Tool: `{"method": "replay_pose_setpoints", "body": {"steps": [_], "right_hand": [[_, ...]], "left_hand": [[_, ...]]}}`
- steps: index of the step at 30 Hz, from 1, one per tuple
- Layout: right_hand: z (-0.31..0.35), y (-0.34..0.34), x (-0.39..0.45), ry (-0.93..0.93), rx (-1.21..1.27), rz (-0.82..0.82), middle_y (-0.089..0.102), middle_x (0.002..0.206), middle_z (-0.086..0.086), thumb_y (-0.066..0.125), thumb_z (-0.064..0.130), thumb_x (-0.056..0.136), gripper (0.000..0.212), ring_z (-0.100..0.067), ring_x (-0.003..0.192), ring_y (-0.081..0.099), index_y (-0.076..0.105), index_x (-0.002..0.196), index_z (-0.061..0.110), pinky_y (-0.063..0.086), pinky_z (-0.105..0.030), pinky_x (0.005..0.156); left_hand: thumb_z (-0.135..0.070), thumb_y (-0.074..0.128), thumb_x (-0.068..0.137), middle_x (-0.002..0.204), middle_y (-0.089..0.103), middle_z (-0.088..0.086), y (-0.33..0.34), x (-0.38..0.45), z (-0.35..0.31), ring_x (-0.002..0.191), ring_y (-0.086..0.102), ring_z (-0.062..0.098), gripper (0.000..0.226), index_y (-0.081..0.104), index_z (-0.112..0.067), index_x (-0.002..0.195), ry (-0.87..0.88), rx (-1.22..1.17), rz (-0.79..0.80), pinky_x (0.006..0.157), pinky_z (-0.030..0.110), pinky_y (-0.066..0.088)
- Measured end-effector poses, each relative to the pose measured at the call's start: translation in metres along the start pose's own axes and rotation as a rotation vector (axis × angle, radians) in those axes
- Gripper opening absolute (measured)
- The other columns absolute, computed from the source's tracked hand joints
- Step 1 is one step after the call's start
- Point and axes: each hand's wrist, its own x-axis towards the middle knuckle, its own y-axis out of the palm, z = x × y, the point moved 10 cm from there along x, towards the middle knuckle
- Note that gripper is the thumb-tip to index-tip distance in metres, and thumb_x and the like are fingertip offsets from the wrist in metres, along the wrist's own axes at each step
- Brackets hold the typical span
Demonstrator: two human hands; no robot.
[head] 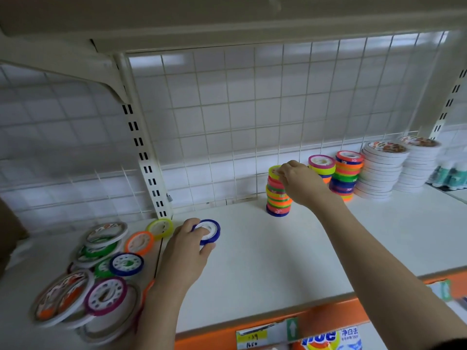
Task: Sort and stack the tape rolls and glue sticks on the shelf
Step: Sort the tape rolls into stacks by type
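**Head view: both hands on tape rolls**

The left hand gripped a blue tape roll on the white shelf, at 7 o'clock from the colourful stack. The right hand pinched the yellow top roll of that stack. Loose rolls lay heaped at 9 o'clock of the left hand; taller stacks stood at 3 o'clock of the right.
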Motion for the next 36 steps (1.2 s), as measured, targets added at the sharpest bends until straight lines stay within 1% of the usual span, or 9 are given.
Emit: {"method": "replay_pose_setpoints", "body": {"steps": [3, 6, 11, 15, 18, 20, 23, 25, 36], "right_hand": [[0.001, -0.004, -0.009, -0.005, 0.06, -0.052, 0.049, 0.131, -0.012, 0.042, 0.01, 0.095, 0.036, -0.027, 0.119, 0.045, 0.047, 0.129, 0.003, 0.041, -0.032, 0.089], [-0.003, -0.008, -0.031, 0.042, 0.12, -0.17, 0.049, 0.134, -0.014, 0.047, 0.01, 0.092, 0.039, -0.029, 0.122, 0.043, 0.046, 0.13, 0.001, 0.041, -0.034, 0.091], [-0.021, 0.016, -0.078, 0.214, 0.177, -0.266, 0.063, 0.105, -0.02, 0.071, 0.002, 0.071, 0.046, -0.038, 0.094, 0.061, 0.058, 0.114, -0.005, 0.052, -0.039, 0.071], [-0.036, 0.054, -0.098, 0.292, 0.079, -0.024, 0.051, 0.128, -0.011, 0.046, 0.02, 0.093, 0.041, -0.029, 0.119, 0.045, 0.044, 0.131, 0.005, 0.032, -0.032, 0.1], [-0.045, 0.074, -0.111, 0.283, 0.081, 0.027, 0.049, 0.13, -0.004, 0.033, 0.031, 0.098, 0.04, -0.024, 0.123, 0.04, 0.047, 0.129, 0.009, 0.025, -0.027, 0.104], [-0.049, 0.081, -0.115, 0.313, 0.113, 0.062, 0.056, 0.123, -0.007, 0.035, 0.031, 0.097, 0.039, -0.027, 0.118, 0.047, 0.055, 0.122, 0.008, 0.033, -0.03, 0.102], [-0.052, 0.083, -0.114, 0.344, 0.168, 0.025, 0.066, 0.086, -0.009, 0.038, 0.029, 0.084, 0.039, -0.031, 0.082, 0.064, 0.069, 0.086, 0.005, 0.052, -0.034, 0.075], [-0.053, 0.078, -0.114, 0.358, 0.166, -0.009, 0.066, 0.074, -0.006, 0.037, 0.031, 0.078, 0.039, -0.028, 0.069, 0.064, 0.068, 0.075, 0.008, 0.054, -0.032, 0.065], [-0.058, 0.077, -0.114, 0.385, 0.158, 0.033, 0.065, 0.071, -0.001, 0.034, 0.035, 0.077, 0.042, -0.021, 0.064, 0.062, 0.069, 0.072, 0.012, 0.052, -0.027, 0.059]], "left_hand": [[-0.03, 0.059, 0.09, 0.138, 0.041, -0.006, 0.002, 0.001, -0.004, 0.123, 0.042, 0.014, 0.034, 0.059, -0.017, 0.122, 0.001, 0.007, -0.001, 0.095, 0.02, 0.036], [-0.032, 0.058, 0.09, 0.138, 0.04, -0.007, 0.006, 0.004, -0.008, 0.123, 0.042, 0.014, 0.034, 0.058, -0.018, 0.122, 0.004, 0.016, 0.0, 0.095, 0.021, 0.037], [-0.028, 0.06, 0.089, 0.135, 0.044, -0.004, 0.018, 0.015, -0.024, 0.12, 0.044, 0.015, 0.032, 0.061, -0.016, 0.118, 0.039, -0.028, 0.027, 0.095, 0.026, 0.04], [-0.025, 0.062, 0.088, 0.134, 0.045, -0.001, 0.01, 0.041, -0.05, 0.119, 0.045, 0.019, 0.03, 0.063, -0.012, 0.115, 0.106, -0.048, 0.006, 0.095, 0.028, 0.038], [-0.023, 0.063, 0.088, 0.133, 0.047, 0.001, -0.008, 0.074, -0.081, 0.117, 0.045, 0.022, 0.03, 0.063, -0.01, 0.114, 0.171, -0.081, -0.042, 0.092, 0.026, 0.034], [-0.022, 0.064, 0.087, 0.13, 0.049, 0.002, -0.016, 0.097, -0.105, 0.116, 0.047, 0.022, 0.031, 0.064, -0.009, 0.115, 0.215, -0.13, -0.055, 0.089, 0.022, 0.032], [-0.019, 0.066, 0.085, 0.124, 0.052, 0.004, -0.014, 0.127, -0.137, 0.111, 0.05, 0.019, 0.031, 0.064, -0.005, 0.113, 0.268, -0.19, -0.012, 0.084, 0.014, 0.028], [-0.019, 0.067, 0.085, 0.121, 0.052, 0.003, -0.007, 0.142, -0.153, 0.107, 0.05, 0.018, 0.03, 0.065, -0.005, 0.112, 0.293, -0.2, 0.028, 0.083, 0.016, 0.03], [-0.021, 0.065, 0.085, 0.097, 0.055, 0.002, 0.032, 0.162, -0.166, 0.094, 0.051, 0.019, 0.021, 0.068, -0.01, 0.103, 0.318, -0.148, 0.179, 0.077, 0.025, 0.037]]}}
